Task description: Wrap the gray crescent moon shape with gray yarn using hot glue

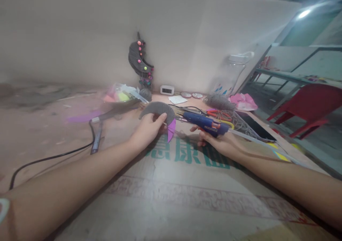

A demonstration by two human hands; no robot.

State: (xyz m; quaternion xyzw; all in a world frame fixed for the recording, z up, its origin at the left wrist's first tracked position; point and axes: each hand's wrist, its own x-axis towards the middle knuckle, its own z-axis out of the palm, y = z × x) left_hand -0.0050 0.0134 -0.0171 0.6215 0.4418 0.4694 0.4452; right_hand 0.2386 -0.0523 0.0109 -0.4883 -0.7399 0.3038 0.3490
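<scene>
My left hand (152,127) is closed on a crescent (157,108) wrapped in grey yarn, thumb on its front. The lower tip of the crescent is bare purple (171,129). In my right hand (213,141) is a blue glue gun (205,121), its nozzle pointing left towards the crescent, a small gap apart. A pale glue stick (245,137) runs out of the gun's back. A finished-looking grey crescent with coloured balls (136,57) hangs on the wall behind. Blur hides fine detail at the nozzle.
At the back stand a bowl of coloured pieces (120,96), a small digital clock (167,90) and a clear bottle (228,75). Grey yarn (240,123) and a black phone-like slab (255,127) lie right. A black cable (53,157) crosses the left; a red chair (307,102) stands beyond.
</scene>
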